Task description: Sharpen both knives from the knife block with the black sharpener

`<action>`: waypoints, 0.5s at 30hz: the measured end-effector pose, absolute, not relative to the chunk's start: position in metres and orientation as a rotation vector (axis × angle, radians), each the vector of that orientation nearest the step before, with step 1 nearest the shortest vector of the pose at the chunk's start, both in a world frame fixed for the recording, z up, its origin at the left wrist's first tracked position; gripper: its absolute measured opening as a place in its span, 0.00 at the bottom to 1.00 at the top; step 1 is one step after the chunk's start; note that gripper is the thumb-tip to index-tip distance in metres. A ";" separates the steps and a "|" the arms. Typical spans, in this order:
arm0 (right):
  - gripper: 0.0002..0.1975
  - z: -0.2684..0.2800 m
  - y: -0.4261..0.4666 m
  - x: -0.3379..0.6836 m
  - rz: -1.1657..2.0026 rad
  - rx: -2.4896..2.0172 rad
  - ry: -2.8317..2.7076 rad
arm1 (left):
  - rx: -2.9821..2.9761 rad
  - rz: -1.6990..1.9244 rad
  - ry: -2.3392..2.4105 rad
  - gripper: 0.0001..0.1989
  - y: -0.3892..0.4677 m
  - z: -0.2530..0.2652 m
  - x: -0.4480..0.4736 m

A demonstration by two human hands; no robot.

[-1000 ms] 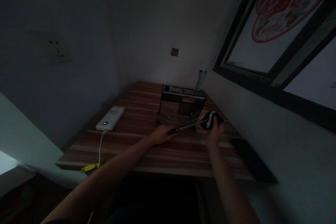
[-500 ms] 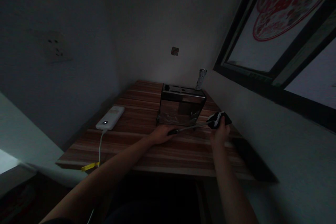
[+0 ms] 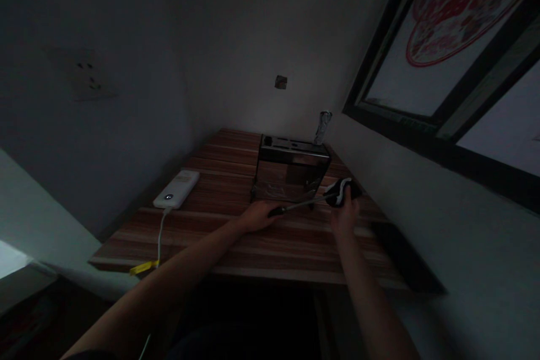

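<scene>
In the dim head view, my left hand (image 3: 258,216) is closed around the dark handle of a knife (image 3: 300,203), whose narrow grey blade points right. My right hand (image 3: 346,211) grips a black and white cloth (image 3: 337,193) around the far end of the blade, hiding the tip. Just behind the blade stands a knife block (image 3: 291,171) with a dark frame, see-through front and slotted top. From its right rear corner a silvery handle (image 3: 323,126) sticks up.
A white power bank (image 3: 177,189) lies on the left of the wood-grain table (image 3: 261,259), its cable (image 3: 160,236) running off the front edge past a yellow tag (image 3: 144,267). Walls border the table left, behind and right. A dark-framed window (image 3: 405,107) is at upper right.
My right hand and the cloth have slid a little left along the blade, toward the handle. My left hand and the knife have barely moved.
</scene>
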State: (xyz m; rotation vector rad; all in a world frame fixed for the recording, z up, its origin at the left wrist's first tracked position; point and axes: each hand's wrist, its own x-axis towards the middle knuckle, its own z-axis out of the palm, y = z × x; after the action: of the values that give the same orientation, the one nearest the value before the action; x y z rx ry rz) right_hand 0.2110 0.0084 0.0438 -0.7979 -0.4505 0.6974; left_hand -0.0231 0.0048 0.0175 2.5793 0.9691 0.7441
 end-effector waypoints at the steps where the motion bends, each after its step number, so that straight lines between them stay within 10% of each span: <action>1: 0.18 0.043 0.008 0.208 0.719 -0.795 -0.466 | 2.575 0.758 0.954 0.16 0.005 0.017 -0.023; 15: 0.17 0.010 0.006 0.175 0.898 -1.059 -1.097 | 2.537 0.733 1.022 0.15 0.006 0.016 -0.023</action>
State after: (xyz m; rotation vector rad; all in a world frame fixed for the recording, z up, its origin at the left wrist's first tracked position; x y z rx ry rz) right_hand 0.1751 0.0057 0.0100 -1.0595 -1.0975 0.8980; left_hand -0.0234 0.0062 0.0164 2.5368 1.0221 0.7334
